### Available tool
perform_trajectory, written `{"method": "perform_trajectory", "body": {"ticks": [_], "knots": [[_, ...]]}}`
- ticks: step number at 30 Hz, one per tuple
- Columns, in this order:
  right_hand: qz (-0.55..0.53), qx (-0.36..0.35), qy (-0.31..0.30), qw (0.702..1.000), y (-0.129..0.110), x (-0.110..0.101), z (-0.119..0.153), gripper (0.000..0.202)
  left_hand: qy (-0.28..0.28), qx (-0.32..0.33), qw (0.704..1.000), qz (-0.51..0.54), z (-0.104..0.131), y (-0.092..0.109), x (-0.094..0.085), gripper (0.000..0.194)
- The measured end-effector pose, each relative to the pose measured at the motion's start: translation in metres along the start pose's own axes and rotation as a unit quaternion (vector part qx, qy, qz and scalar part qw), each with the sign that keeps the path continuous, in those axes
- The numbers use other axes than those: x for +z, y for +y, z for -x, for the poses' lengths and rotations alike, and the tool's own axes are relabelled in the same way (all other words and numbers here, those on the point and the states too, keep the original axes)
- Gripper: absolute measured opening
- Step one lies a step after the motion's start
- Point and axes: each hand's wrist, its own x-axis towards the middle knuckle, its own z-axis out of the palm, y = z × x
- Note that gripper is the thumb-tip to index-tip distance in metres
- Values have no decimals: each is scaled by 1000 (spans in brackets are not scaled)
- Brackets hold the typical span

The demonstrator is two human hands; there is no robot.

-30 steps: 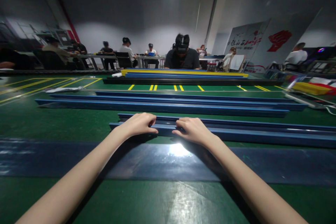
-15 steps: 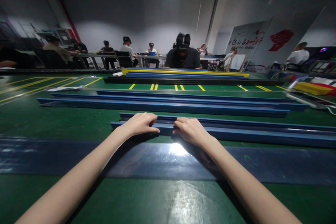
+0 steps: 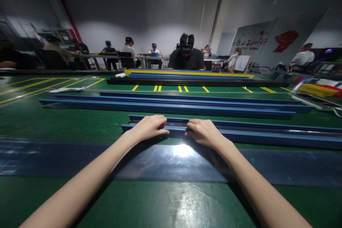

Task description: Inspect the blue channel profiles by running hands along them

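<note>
A long blue channel-shaped strip (image 3: pixel 256 136) lies across the green table and runs out of view on the right. Near its left end, my left hand (image 3: pixel 151 127) grips the channel, fingers over the far side and thumb at the near side. My right hand (image 3: pixel 203 131) holds the same channel a little further right, its fingers curled over it. Between me and the channel, a flat, shiny dark-blue strip (image 3: pixel 171 164) spans the table under my forearms.
Beyond the channel lie more blue strips (image 3: pixel 165 108), then a black strip (image 3: pixel 197 82) and yellow strips (image 3: pixel 189 73). A person (image 3: pixel 186 57) sits opposite, head bowed. Colored items (image 3: pixel 317 90) are at the right; yellow lines mark the green table (image 3: pixel 80 124).
Both my hands have moved a short way to the right, and the held channel's left end has shifted right with them. The other strips lie practically where they were.
</note>
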Motion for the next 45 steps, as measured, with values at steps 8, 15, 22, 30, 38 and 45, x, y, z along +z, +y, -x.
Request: {"method": "perform_trajectory", "body": {"ticks": [8, 15, 22, 30, 38, 45], "knots": [[-8, -2, 10, 1000, 2, 3, 2, 18, -48, -25, 998, -21, 1, -4, -9, 29], [-27, 11, -4, 1000, 5, 6, 4, 26, -108, -51, 992, -39, 3, -5, -20, 28], [-21, 18, -15, 1000, 7, 12, 4, 32, -140, -96, 985, -38, 6, -17, -28, 28], [-22, 23, -30, 999, 8, 13, 6, 38, -190, -142, 971, -40, 10, -22, -30, 33], [-22, 26, -32, 999, 8, 12, 7, 39, -220, -173, 959, -32, 11, -28, -33, 39], [-33, 29, -40, 998, 6, 10, 6, 39, -248, -186, 950, -34, 11, -31, -36, 39]]}}
